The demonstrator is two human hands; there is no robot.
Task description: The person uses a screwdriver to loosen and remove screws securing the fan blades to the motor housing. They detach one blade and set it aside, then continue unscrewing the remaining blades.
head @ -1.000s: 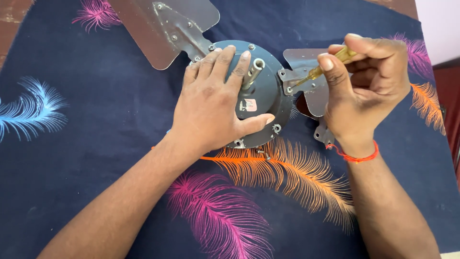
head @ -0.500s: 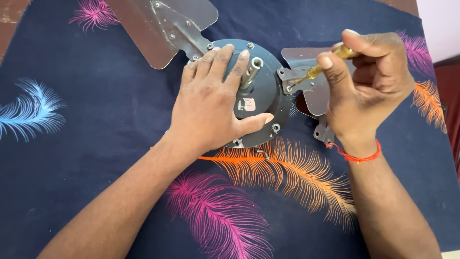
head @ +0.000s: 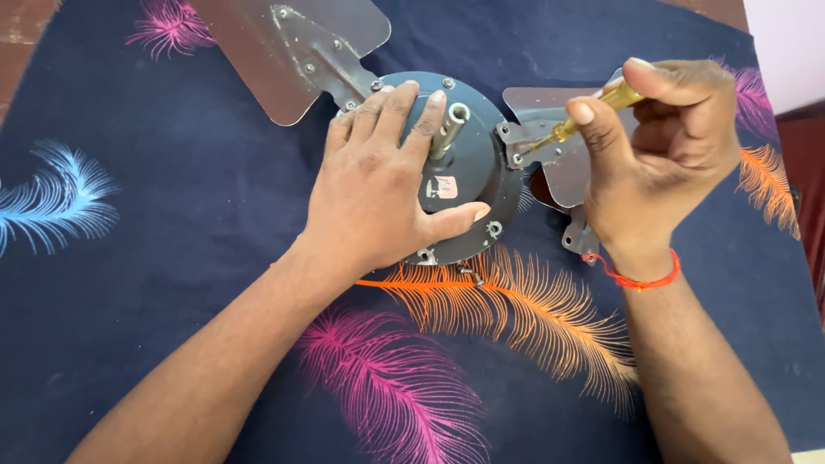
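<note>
A round dark grey fan motor housing [head: 481,163] with a short metal shaft [head: 451,129] lies on a dark cloth. My left hand [head: 378,185] lies flat on the housing, fingers spread, thumb along its lower edge. My right hand [head: 657,146] grips a yellow-handled screwdriver [head: 576,125], its tip at a screw on the blade bracket [head: 520,146] at the housing's right side. A shiny metal fan blade [head: 292,47] is fixed at the upper left. A second blade [head: 559,167] sits under the right hand, partly hidden.
The dark blue cloth [head: 172,258] with pink, orange and blue feather prints covers the surface. Loose screws [head: 473,275] lie just below the housing. Another metal bracket [head: 577,239] shows beneath my right wrist. A pale wall [head: 786,43] is at the top right.
My right hand has turned slightly on the screwdriver, with the tip staying at the bracket screw. My left hand stays pressed on the housing.
</note>
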